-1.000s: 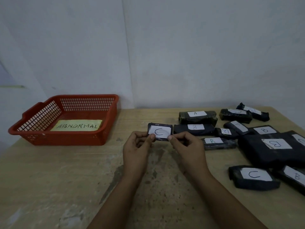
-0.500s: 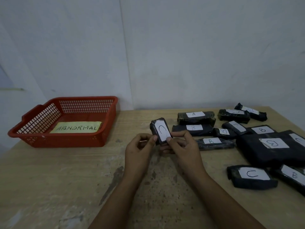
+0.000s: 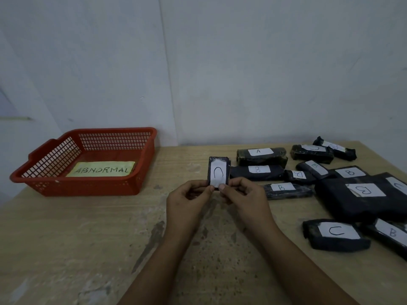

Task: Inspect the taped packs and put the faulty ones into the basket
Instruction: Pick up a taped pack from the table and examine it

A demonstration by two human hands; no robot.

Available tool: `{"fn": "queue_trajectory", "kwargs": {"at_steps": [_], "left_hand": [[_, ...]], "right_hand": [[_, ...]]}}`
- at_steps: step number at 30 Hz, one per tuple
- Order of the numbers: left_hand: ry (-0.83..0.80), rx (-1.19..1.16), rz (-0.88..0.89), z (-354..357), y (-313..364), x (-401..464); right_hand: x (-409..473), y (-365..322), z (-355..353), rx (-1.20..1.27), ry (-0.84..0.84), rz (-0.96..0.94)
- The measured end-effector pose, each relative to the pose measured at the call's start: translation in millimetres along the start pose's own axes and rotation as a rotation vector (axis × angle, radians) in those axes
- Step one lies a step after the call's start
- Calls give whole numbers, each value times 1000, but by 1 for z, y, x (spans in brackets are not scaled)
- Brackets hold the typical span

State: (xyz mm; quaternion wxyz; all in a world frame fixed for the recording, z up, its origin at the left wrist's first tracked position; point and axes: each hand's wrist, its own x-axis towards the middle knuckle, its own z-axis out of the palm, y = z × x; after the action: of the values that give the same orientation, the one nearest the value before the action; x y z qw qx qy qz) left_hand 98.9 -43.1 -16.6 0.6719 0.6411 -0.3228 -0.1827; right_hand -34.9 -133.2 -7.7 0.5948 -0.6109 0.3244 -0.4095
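Inspection step: the small pack [image 3: 218, 172] stands on end above both grips, well right of the basket [image 3: 141, 148]. Left hand [image 3: 189, 200] and right hand [image 3: 243, 198] each pinch its lower edge between thumb and curled fingers. Judged best practice: keep the pinch on the edges, rotate slowly, and check every tape seam before deciding. Its label reads "C", turned sideways. The basket's yellow card [image 3: 102, 169] reads "ABNORMAL". Packs on the worktop [image 3: 66, 238] right of the grips read "A" [image 3: 262, 156], "B" [image 3: 258, 172] and "C" [image 3: 335, 234]
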Motion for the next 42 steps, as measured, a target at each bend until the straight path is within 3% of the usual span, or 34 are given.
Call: {"fn": "queue_trajectory", "kwargs": {"at_steps": [8,12,20,26,33,42], "left_hand": [[34,53,17,-2,0,0],[9,56,36,-1,2,-4],[26,-35,-20,0,7,-3],[13,-26,-18,0,8,-3],[45,-58,24,-1,11,-4],[16,-8,117,2,13,-8]], "right_hand": [[1,1,-1,-148,2,-4],[3,-2,-6,-97,55,-48],[0,-2,-3,-135,-25,3],[0,-5,-3,-70,52,-42],[-2,-6,-2,-68,4,-70],[-1,-5,-3,-27,74,-125]]}}
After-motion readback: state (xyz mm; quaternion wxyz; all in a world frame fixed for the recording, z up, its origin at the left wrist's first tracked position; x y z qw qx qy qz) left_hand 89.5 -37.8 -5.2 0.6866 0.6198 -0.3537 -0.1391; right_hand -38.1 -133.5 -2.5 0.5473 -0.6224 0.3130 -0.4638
